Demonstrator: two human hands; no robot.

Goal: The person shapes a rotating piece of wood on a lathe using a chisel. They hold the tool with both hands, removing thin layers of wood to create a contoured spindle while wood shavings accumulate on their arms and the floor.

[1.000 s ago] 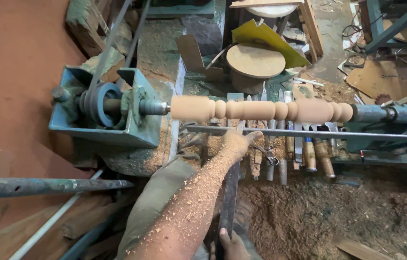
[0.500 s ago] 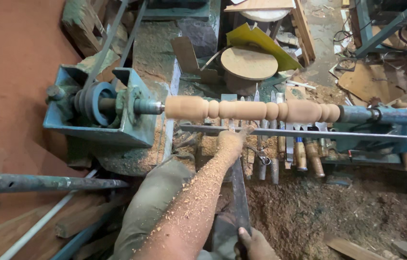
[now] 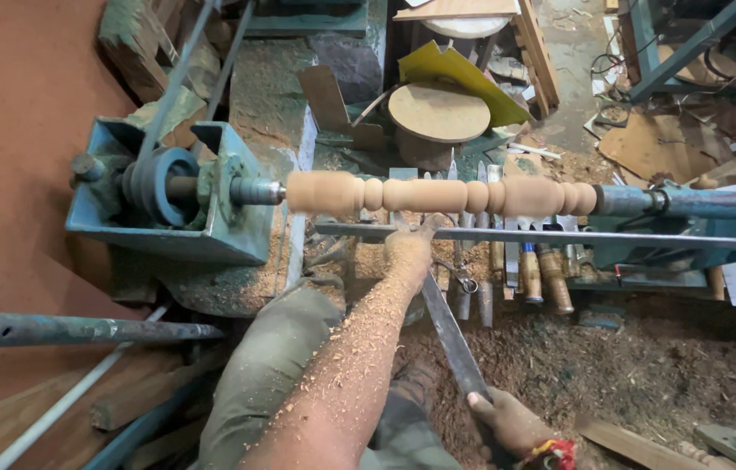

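- Left hand [image 3: 409, 248] presses the long chisel [image 3: 450, 335] onto the tool rest bar [image 3: 611, 236], steadying it.
- Right hand [image 3: 507, 419] grips its handle end low, for leverage.
- Turned wooden spindle [image 3: 442, 194] sits mounted between the lathe centres.

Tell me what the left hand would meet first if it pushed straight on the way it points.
Probably the spinning turned wooden spindle. The left hand rests at the metal tool rest bar, pointing up the frame, and the spindle lies just beyond that bar. Depth is unclear, so the gap is hard to judge.
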